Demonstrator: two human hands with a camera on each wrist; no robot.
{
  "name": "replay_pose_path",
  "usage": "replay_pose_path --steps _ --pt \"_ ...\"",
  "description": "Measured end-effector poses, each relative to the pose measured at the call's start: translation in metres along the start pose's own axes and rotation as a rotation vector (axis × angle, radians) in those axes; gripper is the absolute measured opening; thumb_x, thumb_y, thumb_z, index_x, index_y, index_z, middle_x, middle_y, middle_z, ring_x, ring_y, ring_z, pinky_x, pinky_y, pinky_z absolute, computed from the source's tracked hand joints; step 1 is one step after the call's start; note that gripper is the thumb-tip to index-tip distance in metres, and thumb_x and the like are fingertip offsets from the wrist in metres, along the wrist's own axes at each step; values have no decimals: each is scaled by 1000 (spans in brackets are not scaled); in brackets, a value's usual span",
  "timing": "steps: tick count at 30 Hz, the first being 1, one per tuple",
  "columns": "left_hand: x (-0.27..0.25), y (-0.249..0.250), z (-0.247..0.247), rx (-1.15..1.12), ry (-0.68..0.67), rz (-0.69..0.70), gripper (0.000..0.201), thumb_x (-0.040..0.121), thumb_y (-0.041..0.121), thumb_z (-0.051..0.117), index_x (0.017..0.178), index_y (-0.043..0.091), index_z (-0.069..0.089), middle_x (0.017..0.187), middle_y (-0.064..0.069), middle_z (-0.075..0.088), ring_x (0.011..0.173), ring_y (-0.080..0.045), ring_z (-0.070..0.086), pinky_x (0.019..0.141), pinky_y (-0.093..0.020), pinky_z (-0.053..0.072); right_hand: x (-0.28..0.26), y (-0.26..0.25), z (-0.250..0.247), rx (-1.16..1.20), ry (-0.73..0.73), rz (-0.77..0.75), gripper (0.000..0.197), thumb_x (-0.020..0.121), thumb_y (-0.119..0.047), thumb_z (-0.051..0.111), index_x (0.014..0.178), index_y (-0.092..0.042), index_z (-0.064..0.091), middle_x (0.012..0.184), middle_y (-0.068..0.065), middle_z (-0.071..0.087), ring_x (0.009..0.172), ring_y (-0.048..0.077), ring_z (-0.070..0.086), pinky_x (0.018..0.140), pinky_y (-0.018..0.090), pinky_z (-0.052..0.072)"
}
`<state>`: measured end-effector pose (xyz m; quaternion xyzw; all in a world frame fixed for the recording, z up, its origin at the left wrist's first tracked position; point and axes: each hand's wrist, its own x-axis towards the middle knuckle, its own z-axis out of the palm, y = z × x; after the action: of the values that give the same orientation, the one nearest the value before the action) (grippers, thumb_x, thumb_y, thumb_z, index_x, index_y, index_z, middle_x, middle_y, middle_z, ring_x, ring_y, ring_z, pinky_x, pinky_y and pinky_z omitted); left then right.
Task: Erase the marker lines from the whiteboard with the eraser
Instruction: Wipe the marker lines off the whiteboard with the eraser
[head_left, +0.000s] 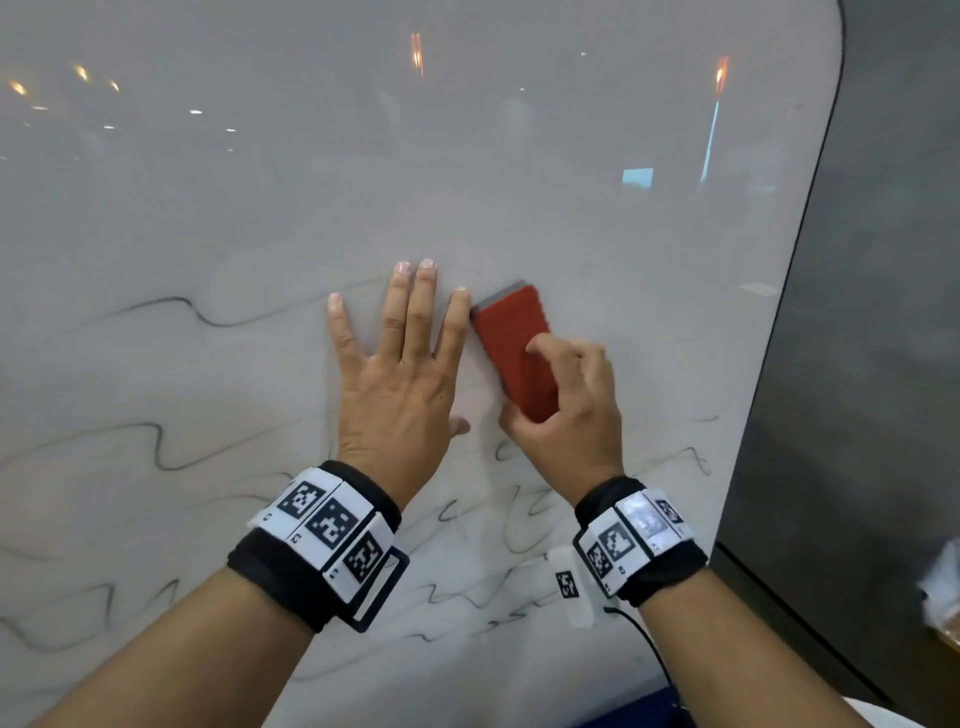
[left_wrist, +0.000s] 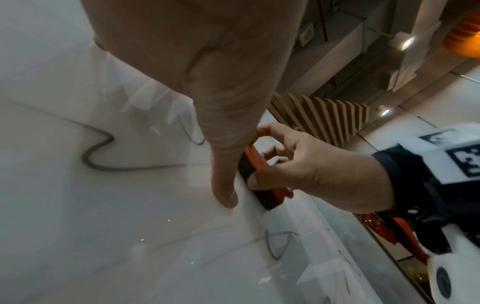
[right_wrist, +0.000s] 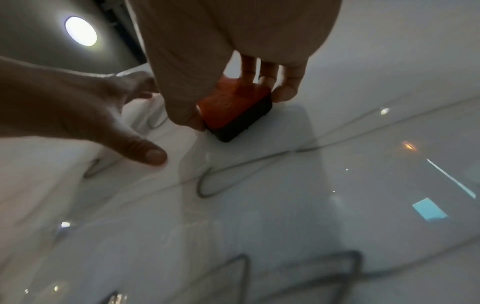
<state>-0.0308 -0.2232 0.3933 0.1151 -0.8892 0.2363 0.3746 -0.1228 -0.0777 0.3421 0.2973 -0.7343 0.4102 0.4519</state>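
A glossy whiteboard (head_left: 363, 182) fills the head view, with wavy black marker lines (head_left: 171, 304) on its left and lower parts. My left hand (head_left: 400, 364) lies flat on the board, fingers straight and spread. Right beside it my right hand (head_left: 566, 410) grips a red eraser (head_left: 511, 338) with a dark felt base, pressed against the board. In the right wrist view the eraser (right_wrist: 233, 107) sits between thumb and fingers, felt side on the board. In the left wrist view the eraser (left_wrist: 255, 162) shows edge-on behind my left index finger.
The board's rounded right edge (head_left: 810, 208) meets a dark grey wall (head_left: 883, 312). More scribbled lines (head_left: 519, 519) run under both wrists. A white tag with a black code (head_left: 571, 587) is stuck to the board near my right wrist.
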Motion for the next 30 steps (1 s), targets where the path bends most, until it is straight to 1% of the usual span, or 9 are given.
replay_pose_path --steps 2,5,7,11,13,16,18,23,30 --pt "0 -1 -1 -9 4 3 133 63 71 74 155 17 -5 161 -18 -13 151 -33 -10 112 -73 8 -1 8 -4 -45 -10 -43 57 69 -27 77 120 -33 52 114 1 48 101 21 47 69 35 54" --pt "-1 -2 -1 -5 -2 8 135 63 72 73 155 17 -10 161 -17 -16 151 -32 -12 113 -72 6 4 18 -7 39 126 133 57 72 -25 78 120 -37 51 114 -5 43 103 22 49 74 37 55" --pt "-2 -2 0 4 1 9 135 65 73 71 155 17 -12 161 -17 -17 151 -32 -14 113 -72 5 -2 12 -1 78 139 180 60 71 -24 79 121 -37 50 114 -6 41 102 23 51 73 37 55" --pt "-2 -4 0 14 7 18 132 67 74 68 155 17 -12 161 -17 -18 151 -32 -14 113 -71 5 -33 5 11 -25 -49 -22 64 65 -27 83 119 -34 50 116 1 45 99 20 46 66 34 54" --pt "-3 -5 1 12 16 20 133 66 74 69 156 17 -11 161 -16 -16 151 -32 -12 113 -71 5 -31 14 7 -62 -33 -53 63 65 -27 83 119 -34 51 115 1 45 98 19 45 66 33 53" --pt "-4 -5 1 9 24 15 135 62 73 72 157 17 -6 162 -16 -12 152 -31 -9 113 -71 5 -21 18 7 77 153 197 61 71 -22 81 120 -38 49 113 -2 42 99 24 52 72 36 55" --pt "-5 -5 2 14 22 18 134 63 73 72 157 17 -6 162 -16 -12 152 -32 -9 113 -71 5 -26 3 16 129 169 272 63 72 -21 81 121 -39 47 114 -3 41 100 25 53 73 35 56" --pt "-6 -8 2 16 49 22 130 64 73 72 158 18 0 164 -15 -5 152 -30 -3 114 -70 8 -48 -10 27 -10 -11 -22 61 70 -31 82 122 -32 50 118 3 45 99 20 46 65 32 53" --pt "-16 -22 4 60 16 5 130 65 73 71 158 18 -3 164 -14 -7 152 -30 -5 113 -70 6 24 3 4 129 279 237 54 73 -26 78 121 -37 55 114 -6 45 104 21 48 77 36 53"
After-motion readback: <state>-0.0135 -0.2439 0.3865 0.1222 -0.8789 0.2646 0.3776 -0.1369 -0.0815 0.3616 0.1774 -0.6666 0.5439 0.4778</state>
